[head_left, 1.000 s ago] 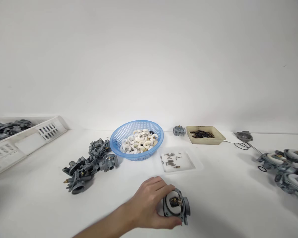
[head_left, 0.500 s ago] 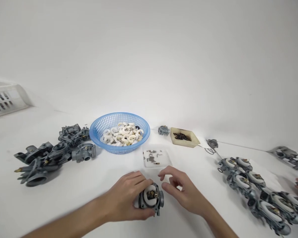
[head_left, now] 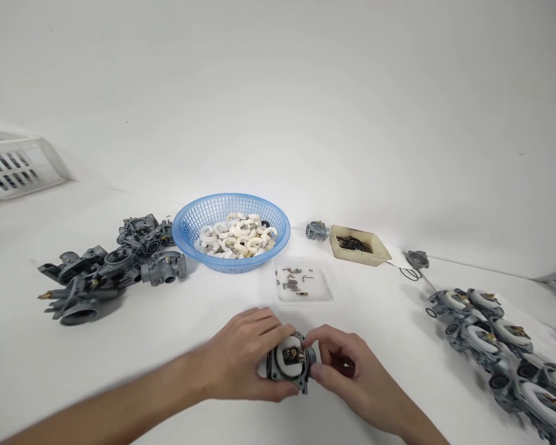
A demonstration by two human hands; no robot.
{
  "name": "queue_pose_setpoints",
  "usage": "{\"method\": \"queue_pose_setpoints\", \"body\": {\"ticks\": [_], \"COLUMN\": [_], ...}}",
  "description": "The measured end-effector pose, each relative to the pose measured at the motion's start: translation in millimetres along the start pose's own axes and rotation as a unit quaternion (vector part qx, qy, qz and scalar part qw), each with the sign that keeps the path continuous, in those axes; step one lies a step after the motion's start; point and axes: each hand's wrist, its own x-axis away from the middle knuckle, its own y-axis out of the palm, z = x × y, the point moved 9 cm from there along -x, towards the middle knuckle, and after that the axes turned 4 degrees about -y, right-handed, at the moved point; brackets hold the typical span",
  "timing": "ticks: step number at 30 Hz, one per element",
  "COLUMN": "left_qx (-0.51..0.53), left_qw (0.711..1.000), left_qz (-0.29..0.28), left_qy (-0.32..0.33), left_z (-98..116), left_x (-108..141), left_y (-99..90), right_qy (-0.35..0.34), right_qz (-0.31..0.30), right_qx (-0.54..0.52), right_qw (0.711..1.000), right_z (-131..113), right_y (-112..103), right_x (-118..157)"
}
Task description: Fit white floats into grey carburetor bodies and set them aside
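A grey metal carburetor is in the grip of my left hand, its open bowl side facing up. Inside it sits a white float around brass parts. From the other side, my right hand has its index finger and thumb at the carburetor's round end, touching it; whether a small part is between the fingertips cannot be made out. Just beyond the hands lies a clear shallow tray with small springs, pins and a brass piece.
A blue basket of white floats stands behind. Bare carburetor bodies are piled at left, carburetors with floats at right. A cream tray holds black rings; one carburetor stands beside it. A white crate is far left.
My right hand has closed in on the carburetor's right end, its fingertips now against it. The left hand still holds the carburetor. The view has shifted, so most things appear further right.
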Motion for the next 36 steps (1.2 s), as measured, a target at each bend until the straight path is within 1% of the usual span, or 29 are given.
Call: {"method": "queue_pose_setpoints", "body": {"ticks": [1, 3, 5, 7, 9, 12, 14, 16, 19, 22, 26, 32, 36], "left_qx": [-0.002, -0.007, -0.009, -0.005, -0.003, -0.003, -0.004, -0.004, -0.013, -0.023, -0.020, -0.010, -0.011], "left_qw": [1.000, 1.000, 1.000, 1.000, 1.000, 1.000, 1.000, 1.000, 1.000, 0.999, 1.000, 1.000, 1.000], "left_qz": [0.001, 0.007, 0.006, -0.001, -0.005, -0.003, -0.002, -0.003, -0.001, 0.007, 0.005, -0.013, -0.022], "left_qy": [0.001, 0.003, 0.000, -0.003, -0.005, 0.001, 0.004, 0.005, 0.012, 0.022, 0.022, 0.012, 0.011], "left_z": [0.4, 1.2, 1.1, 0.5, 0.0, 0.7, 1.1, 1.6, 3.8, 5.6, 4.5, 3.8, 5.2], "left_x": [-0.2, -0.2, 0.4, 1.2, 1.9, 2.3, 2.1, 2.0, 2.7, 3.6, 3.4, 2.6, 2.0], "left_y": [-0.2, -1.2, -1.2, -0.3, 0.4, 0.5, 0.5, 0.6, -0.4, -2.2, -1.1, 1.9, 2.2], "right_qy": [-0.001, -0.002, 0.000, -0.013, -0.043, -0.113, -0.160, -0.181, -0.175, -0.170, -0.165, -0.175, -0.178], "right_qz": [-0.012, -0.017, -0.004, 0.016, 0.041, 0.066, 0.069, 0.066, 0.088, 0.110, 0.097, 0.045, 0.041], "right_qx": [-0.012, -0.009, 0.015, 0.038, 0.050, 0.056, 0.059, 0.081, 0.137, 0.160, 0.154, 0.124, 0.122], "right_qw": [1.000, 1.000, 1.000, 0.999, 0.997, 0.990, 0.983, 0.978, 0.971, 0.966, 0.969, 0.976, 0.976], "right_z": [-0.2, 0.4, 2.3, 2.3, -1.2, -12.6, -21.4, -25.5, -23.4, -20.1, -20.1, -26.0, -27.8], "right_y": [1.6, 1.7, 0.1, -1.2, -3.1, -5.2, -4.9, -3.1, -4.4, -7.4, -8.0, -1.9, -1.3], "right_x": [0.0, 0.3, 0.7, 0.7, 0.8, 3.0, 5.1, 5.5, 3.3, 1.3, 0.3, 0.7, 1.0]}}
